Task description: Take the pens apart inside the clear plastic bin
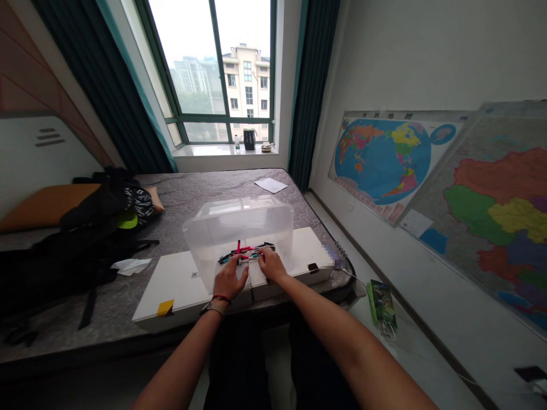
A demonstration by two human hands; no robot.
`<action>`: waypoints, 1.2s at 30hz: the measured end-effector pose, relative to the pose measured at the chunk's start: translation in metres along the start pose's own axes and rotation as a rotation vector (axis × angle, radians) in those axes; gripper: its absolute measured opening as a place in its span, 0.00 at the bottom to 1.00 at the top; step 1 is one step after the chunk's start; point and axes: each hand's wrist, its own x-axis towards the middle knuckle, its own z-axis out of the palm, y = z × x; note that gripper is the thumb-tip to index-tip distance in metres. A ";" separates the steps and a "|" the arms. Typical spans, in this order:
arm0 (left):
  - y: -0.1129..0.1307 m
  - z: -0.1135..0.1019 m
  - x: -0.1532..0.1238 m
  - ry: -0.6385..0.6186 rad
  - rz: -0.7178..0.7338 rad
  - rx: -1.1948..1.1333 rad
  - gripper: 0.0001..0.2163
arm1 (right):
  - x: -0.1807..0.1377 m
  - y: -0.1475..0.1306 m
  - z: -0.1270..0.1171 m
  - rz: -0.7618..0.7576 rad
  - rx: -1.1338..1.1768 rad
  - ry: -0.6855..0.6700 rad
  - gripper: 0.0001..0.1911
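A pile of pens [247, 249], with red, black and teal among them, lies inside a translucent plastic bin [239, 219] that rests on its side, its mouth towards me. My left hand [229, 278] reaches in at the pile's near left, thumb spread away from the fingers, fingertips at the pens. At the near right edge of the pile, my right hand [270, 263] has its fingers curled together on a pen, mostly hidden by the fingers. One red pen [239, 246] points upward in front of my left hand.
White flat boxes [171, 279] support the bin on a grey mattress [179, 193]. A black backpack [98, 210] and a white tissue [131, 266] are at left. White paper [270, 185] lies behind the bin. A green box [382, 304] stands by the right wall.
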 end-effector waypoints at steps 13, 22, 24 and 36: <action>-0.003 0.001 0.001 -0.086 0.057 0.040 0.20 | 0.004 0.000 -0.026 0.226 -0.061 -0.149 0.15; 0.003 0.003 0.004 0.007 0.096 0.201 0.20 | -0.010 0.001 -0.029 0.222 -0.073 -0.160 0.15; 0.003 0.004 0.004 0.014 0.097 0.203 0.20 | -0.008 0.001 -0.030 0.224 -0.046 -0.157 0.15; -0.006 0.009 0.003 -0.010 0.068 0.160 0.20 | 0.084 -0.063 -0.106 -0.165 -0.268 -0.369 0.12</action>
